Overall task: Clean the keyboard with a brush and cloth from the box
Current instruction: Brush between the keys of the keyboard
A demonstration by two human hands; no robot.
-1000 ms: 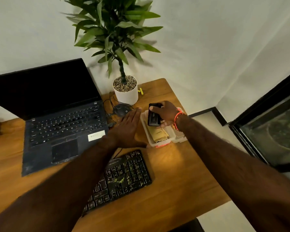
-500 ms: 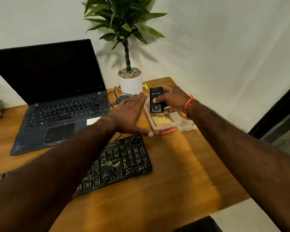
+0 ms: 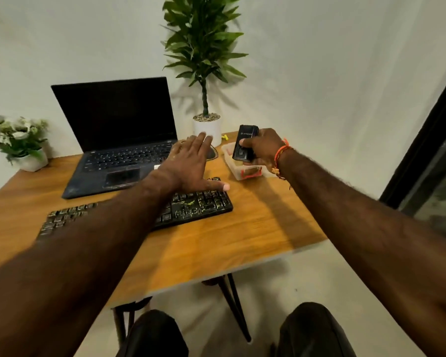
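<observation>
A black keyboard (image 3: 201,204) with dusty, smeared keys lies on the wooden table (image 3: 247,228), partly hidden under my left forearm. My left hand (image 3: 188,166) hovers flat and open above the keyboard's far right end, fingers spread. My right hand (image 3: 264,148) grips a black rectangular brush case (image 3: 243,145), held just above a small clear plastic box (image 3: 242,172) with red latches. The box sits at the table's right side; something tan lies inside it, mostly hidden.
An open laptop (image 3: 119,140) with a dark screen stands behind the keyboard. A tall plant in a white pot (image 3: 207,128) is at the back, a small flowering pot (image 3: 23,148) at far left. A dark mouse (image 3: 211,153) and yellow item (image 3: 225,137) lie near the pot.
The view has pulled back and tilted down, showing my knees and the table edge. My right hand has lifted the black case a little higher above the box; my left hand stays flat.
</observation>
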